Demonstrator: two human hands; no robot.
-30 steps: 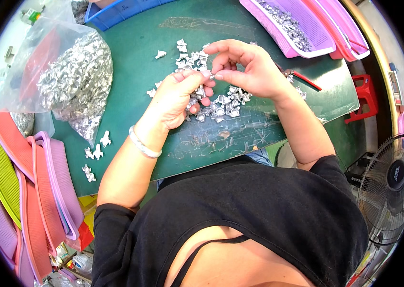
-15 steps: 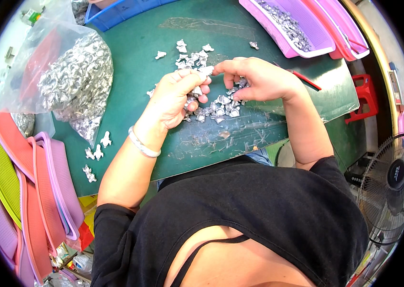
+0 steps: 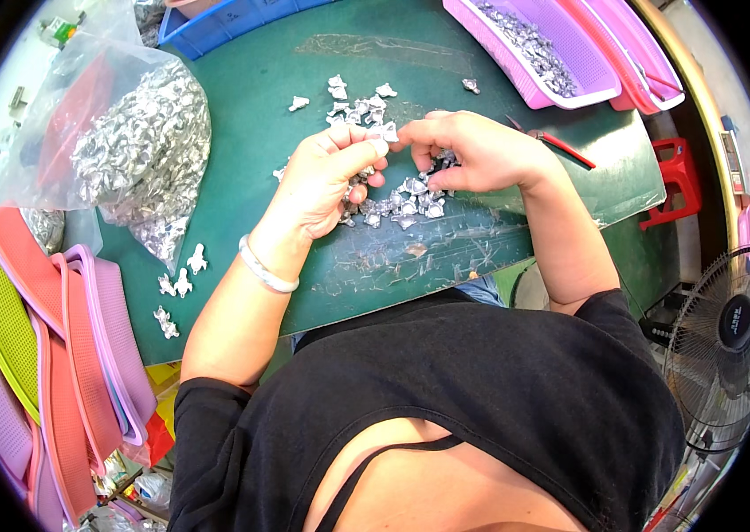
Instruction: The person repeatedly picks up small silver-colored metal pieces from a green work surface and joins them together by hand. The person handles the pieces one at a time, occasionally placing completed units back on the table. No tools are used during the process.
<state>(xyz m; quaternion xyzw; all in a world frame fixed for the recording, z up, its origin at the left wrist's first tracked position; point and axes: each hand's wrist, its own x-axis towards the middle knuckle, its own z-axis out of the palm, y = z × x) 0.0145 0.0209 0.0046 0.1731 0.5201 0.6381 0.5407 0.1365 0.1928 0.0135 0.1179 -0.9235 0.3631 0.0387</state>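
Note:
Between the thumb and bent fingers of my left hand (image 3: 320,177) is a small silver metal casting (image 3: 389,131), its tip sticking out past the thumb. My right hand (image 3: 486,149) arches over the table beside it. Its index fingertip comes up close to the casting, and whether they touch cannot be made out; the thumb stands apart, lower down. Below and between both hands lies a pile of similar castings (image 3: 406,204), partly hidden by my fingers. More castings (image 3: 359,112) are clustered just beyond my left hand.
A clear plastic bag full of castings (image 3: 153,142) lies on the green table (image 3: 251,115) at left, above several loose ones. Stacked coloured baskets (image 3: 82,337) stand at lower left. Purple basket (image 3: 601,75) with small metal parts, red-handled tool (image 3: 568,149), and blue crate (image 3: 242,22) lie farther off.
My right hand has shifted slightly downward, its index finger straighter toward the casting. The casting in my left hand has tilted a little and shows more clearly.

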